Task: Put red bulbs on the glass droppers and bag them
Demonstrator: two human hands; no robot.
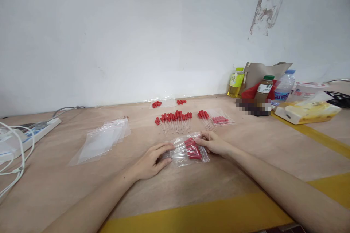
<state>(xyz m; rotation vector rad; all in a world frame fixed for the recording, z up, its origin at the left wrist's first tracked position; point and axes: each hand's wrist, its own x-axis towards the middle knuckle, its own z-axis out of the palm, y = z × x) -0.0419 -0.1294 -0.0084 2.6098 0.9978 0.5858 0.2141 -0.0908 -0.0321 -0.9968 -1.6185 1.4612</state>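
A clear zip bag (179, 160) lies in front of me, with several droppers (193, 148) inside, their red rubber bulbs to the right and thin clear tubes to the left. My left hand (153, 160) grips the bag's left end between thumb and fingers. At the zip end, my right hand (212, 142) pinches the bag's upper right corner. Just behind the bag, a row of loose red-bulbed droppers (176, 117) lies on the table, and a smaller bunch of droppers (203, 115) sits to its right.
Flat zip bags (98, 142) are fanned out at left. Another bag with red bulbs (220, 120) lies right; loose bulbs (156, 104) lie near the wall. A power strip (30, 140) is far left. Bottles (264, 89) and a tissue pack (307, 112) stand at right.
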